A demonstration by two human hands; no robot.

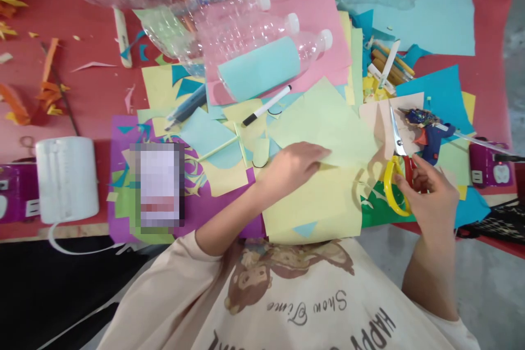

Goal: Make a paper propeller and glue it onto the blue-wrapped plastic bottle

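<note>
My left hand grips the near edge of a pale green sheet of paper, fingers bent over it. Beneath it lies a pale yellow sheet at the table's front edge. To the right, my right hand holds scissors by their yellow and red handles. Their blades point away from me, over pale pink paper. A blue glue gun lies just beyond that hand. A black-and-white marker rests at the far left corner of the green sheet.
Several clear plastic bottles lie at the back; one bottle is wrapped in light blue paper. Pencils and paper scraps lie at the back right. A blurred-out rectangular object and a white case are on the left.
</note>
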